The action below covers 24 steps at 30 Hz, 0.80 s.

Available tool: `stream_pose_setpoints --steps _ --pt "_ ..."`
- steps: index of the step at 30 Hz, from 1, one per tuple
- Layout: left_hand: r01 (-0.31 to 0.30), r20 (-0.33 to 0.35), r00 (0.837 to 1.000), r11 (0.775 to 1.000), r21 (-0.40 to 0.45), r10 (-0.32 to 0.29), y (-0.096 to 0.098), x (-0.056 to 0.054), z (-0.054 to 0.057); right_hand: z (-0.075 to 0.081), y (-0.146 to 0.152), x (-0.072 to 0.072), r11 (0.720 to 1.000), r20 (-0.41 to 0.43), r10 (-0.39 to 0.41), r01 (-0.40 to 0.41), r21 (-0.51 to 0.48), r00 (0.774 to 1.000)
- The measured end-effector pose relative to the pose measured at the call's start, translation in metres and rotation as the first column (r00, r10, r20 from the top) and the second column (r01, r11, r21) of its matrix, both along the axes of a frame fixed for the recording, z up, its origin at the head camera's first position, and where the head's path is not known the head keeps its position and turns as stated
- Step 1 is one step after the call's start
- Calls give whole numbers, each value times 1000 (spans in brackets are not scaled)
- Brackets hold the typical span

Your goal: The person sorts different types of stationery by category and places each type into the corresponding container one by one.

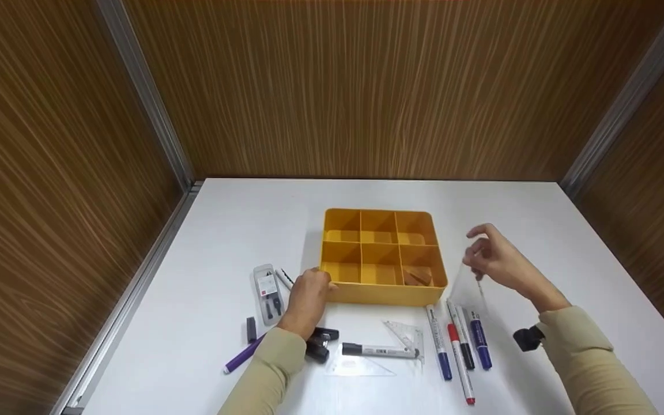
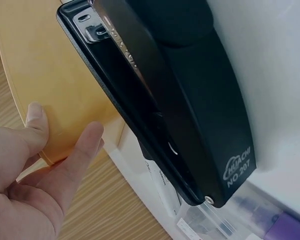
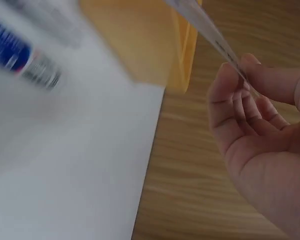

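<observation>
The yellow organizer box [image 1: 387, 294] sits mid-table, divided into several compartments. At its near left corner, my left hand [image 1: 310, 294] grips the wall between thumb and fingers, also seen in the left wrist view. To the box's right, my right hand [image 1: 496, 259] is raised and pinches a clear plastic set square [image 1: 468, 291] by its edge. Thin and see-through, the set square [image 3: 210, 31] shows almost edge-on in the right wrist view. Beside my left wrist is a black stapler [image 2: 205, 110], partly hidden by the forearm in the head view.
Several markers [image 1: 460, 360] lie right of the box's front. Before the box are a black-capped marker [image 1: 381, 351], a small set square [image 1: 410, 333] and a clear triangle [image 1: 361, 367]. On the left lie a purple marker [image 1: 244, 354], a black piece [image 1: 251, 329] and a clear case [image 1: 268, 293].
</observation>
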<state>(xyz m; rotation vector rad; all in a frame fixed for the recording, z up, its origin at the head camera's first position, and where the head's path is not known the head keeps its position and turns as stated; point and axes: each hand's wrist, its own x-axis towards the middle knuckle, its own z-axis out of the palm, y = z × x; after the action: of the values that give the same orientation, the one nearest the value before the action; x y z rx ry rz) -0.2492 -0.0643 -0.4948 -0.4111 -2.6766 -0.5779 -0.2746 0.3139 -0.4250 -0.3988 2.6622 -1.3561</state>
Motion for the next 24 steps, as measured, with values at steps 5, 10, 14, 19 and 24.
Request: stream_pose_setpoints --steps 5,10,14,19,24 --pt "-7 5 1000 1000 -6 7 2 0 1 6 -28 -6 999 -54 -2 -1 -47 999" --pt "-13 16 1000 1000 3 13 1 0 0 3 -56 -13 988 -90 -60 46 -149 994" --pt "-6 25 1000 1000 5 6 0 -1 -1 -3 -77 -20 962 -82 -144 120 -245 986" --pt "-13 40 999 1000 -9 14 -1 -3 -4 -13 -100 -29 930 -12 -206 192 -312 978" --pt "-23 36 999 1000 -14 24 -1 -2 -4 -27 -120 -34 939 -73 -250 223 -262 965"
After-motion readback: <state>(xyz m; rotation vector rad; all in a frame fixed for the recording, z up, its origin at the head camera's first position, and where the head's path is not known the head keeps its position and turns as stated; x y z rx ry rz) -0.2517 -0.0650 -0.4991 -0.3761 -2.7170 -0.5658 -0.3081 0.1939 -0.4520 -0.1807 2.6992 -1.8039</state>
